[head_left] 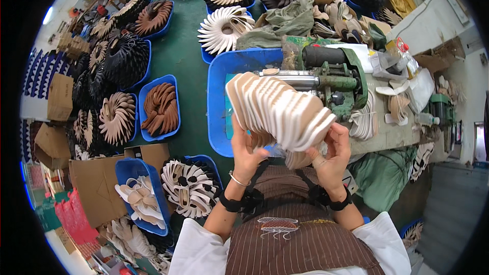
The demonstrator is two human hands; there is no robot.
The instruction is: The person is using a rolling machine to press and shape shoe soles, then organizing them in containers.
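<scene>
Between my two hands I hold a thick stack of beige and white shoe insoles [275, 107], fanned so that their edges show as stripes. My left hand [247, 153] cups the stack's left lower side, its thumb pointing inward. At the right lower end my right hand [328, 155] grips the edges with thumb and fingers. Under and behind the stack lies a blue plastic tub [218, 107]. Just past it stands a green machine [356, 76] with metal rollers, partly hidden by the insoles.
More insoles [362, 119] lie on the worktable [392, 135] right of the machine. Blue baskets of coiled insoles, such as a white coil [224, 29] and a brown one [160, 108], stand on the green floor. A green sack [384, 178] hangs at the table's near edge.
</scene>
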